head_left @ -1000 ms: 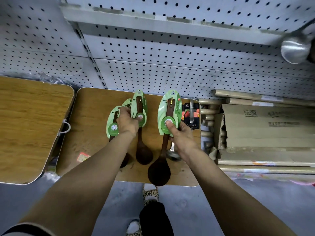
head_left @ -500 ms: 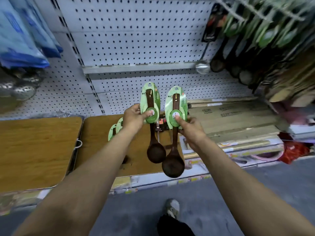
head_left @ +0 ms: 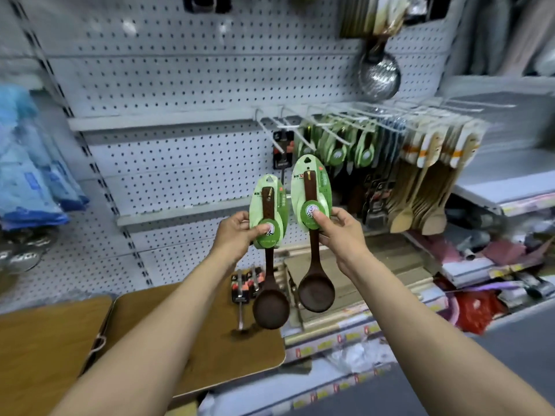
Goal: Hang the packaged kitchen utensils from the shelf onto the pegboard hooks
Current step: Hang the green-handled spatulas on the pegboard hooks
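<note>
My left hand (head_left: 237,235) grips a dark wooden spoon on a green card (head_left: 267,202), held upright in front of the pegboard (head_left: 180,85). My right hand (head_left: 336,232) pinches a second carded spoon (head_left: 312,187) of the same kind, slightly higher and to the right. Both spoon bowls hang down below my hands. White pegboard hooks (head_left: 303,121) stick out just above and behind the right spoon, and several similar green-carded spoons (head_left: 336,145) hang on them.
Pale wooden spatulas (head_left: 432,181) hang on hooks further right, and a metal strainer (head_left: 380,76) hangs above. Wooden boards (head_left: 192,334) lie on the lower shelf with black-and-red packaged utensils (head_left: 243,286). Blue bags (head_left: 27,175) hang left.
Both hands have lifted the two spoons up from the board on the shelf and carried them right, toward the hooks with the green-carded spoons. The view has swung up and right.
</note>
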